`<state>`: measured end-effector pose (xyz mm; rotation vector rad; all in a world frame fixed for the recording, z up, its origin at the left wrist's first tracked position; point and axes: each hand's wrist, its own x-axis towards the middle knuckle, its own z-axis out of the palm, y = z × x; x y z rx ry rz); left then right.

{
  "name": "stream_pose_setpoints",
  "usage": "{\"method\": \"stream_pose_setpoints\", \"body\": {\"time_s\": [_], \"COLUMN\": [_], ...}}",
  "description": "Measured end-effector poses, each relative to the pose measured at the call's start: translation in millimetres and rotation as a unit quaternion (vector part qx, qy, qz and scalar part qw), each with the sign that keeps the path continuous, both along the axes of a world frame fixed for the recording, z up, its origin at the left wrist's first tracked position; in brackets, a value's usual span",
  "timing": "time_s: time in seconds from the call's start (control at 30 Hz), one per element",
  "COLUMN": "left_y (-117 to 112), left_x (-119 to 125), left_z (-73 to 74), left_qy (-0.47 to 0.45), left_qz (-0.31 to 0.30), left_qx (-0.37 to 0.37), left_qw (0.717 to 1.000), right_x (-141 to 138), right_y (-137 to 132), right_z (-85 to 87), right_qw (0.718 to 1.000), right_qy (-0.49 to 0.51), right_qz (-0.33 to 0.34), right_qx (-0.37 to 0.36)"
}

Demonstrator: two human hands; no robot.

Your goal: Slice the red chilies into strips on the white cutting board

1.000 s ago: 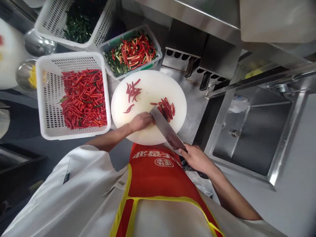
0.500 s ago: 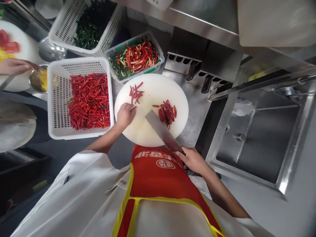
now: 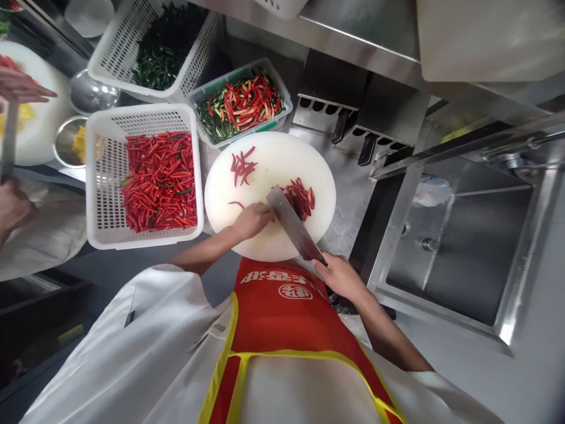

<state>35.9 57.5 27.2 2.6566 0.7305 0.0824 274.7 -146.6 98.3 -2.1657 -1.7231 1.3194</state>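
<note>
A cleaver [image 3: 293, 224] is gripped by its handle in my right hand [image 3: 339, 275]. Its blade slants over the round white cutting board [image 3: 216, 194], the far end close to my left hand [image 3: 255, 219]. The left fingers are bent and pressed together just left of the blade; whatever they may hold is hidden. Right of the blade lies a pile of cut red chilies [image 3: 304, 197], partly covered by it. A single red chili [image 3: 236, 204] rests on the board behind my left hand. Several whole red chilies [image 3: 242, 166] lie at the board's upper left.
A white basket [image 3: 97, 194] of red chilies stands left of the board. Behind are a clear tub [image 3: 282, 118] of cut red and green peppers and another basket [image 3: 110, 53] with dark green pieces. A sink [image 3: 450, 253] is at right. A co-worker's hands [image 3: 17, 206] hold a knife at far left.
My left hand has moved right, from near the whole chilies to beside the blade, leaving one chili behind it. The cleaver has shifted slightly up and right. The co-worker's hands and knife have moved.
</note>
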Motion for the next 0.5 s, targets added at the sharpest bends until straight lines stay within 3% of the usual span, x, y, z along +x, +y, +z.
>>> {"method": "stream_pose_setpoints", "body": {"time_s": [0.13, 0.33, 0.4, 0.5], "left_y": [-22.6, -23.7, -22.3, -22.1], "left_x": [3.9, 0.0, -0.2, 1.6], "left_z": [-14.5, -28.3, -28.9, -29.0], "left_qy": [-0.106, -0.172, -0.168, -0.158], "left_qz": [-0.061, -0.069, -0.074, -0.084], "left_qx": [-0.040, -0.045, -0.036, -0.025], "left_qw": [0.992, 0.982, 0.982, 0.984], "right_x": [0.5, 16.7, 16.4, 3.6], "right_y": [-0.2, -8.3, -6.4, 7.6], "right_z": [10.2, 31.4, 30.7, 15.8], "right_qw": [1.000, 0.995, 0.995, 0.997], "right_qy": [0.015, 0.062, 0.058, 0.023], "right_qz": [0.011, 0.013, 0.025, 0.051], "right_qx": [-0.017, -0.072, -0.079, -0.054]}}
